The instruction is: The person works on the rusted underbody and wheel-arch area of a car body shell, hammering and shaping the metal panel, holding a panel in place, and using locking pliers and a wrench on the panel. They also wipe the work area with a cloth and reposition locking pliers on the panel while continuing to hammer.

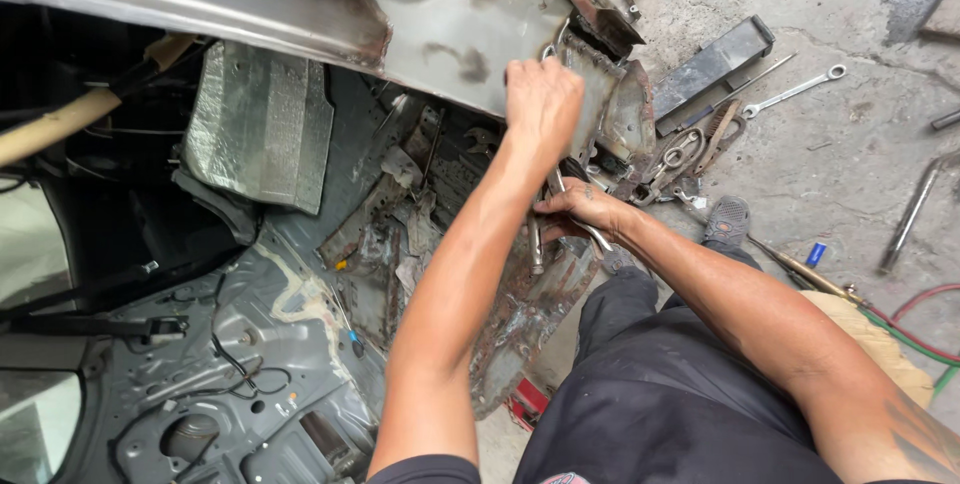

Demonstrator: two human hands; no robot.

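Rusted sill panel [600,109] at the car's open doorway is clamped but not yet freed or fixed, as far as I can judge: it hangs ragged beside the stripped floor [300,344]. The left hand [540,94] is closed on something metal at the panel's top edge. The right hand [585,209] grips the handles of locking pliers [540,234] just below. A spanner [795,92] and more pliers [685,159] lie unused on the concrete floor [850,174] nearby.
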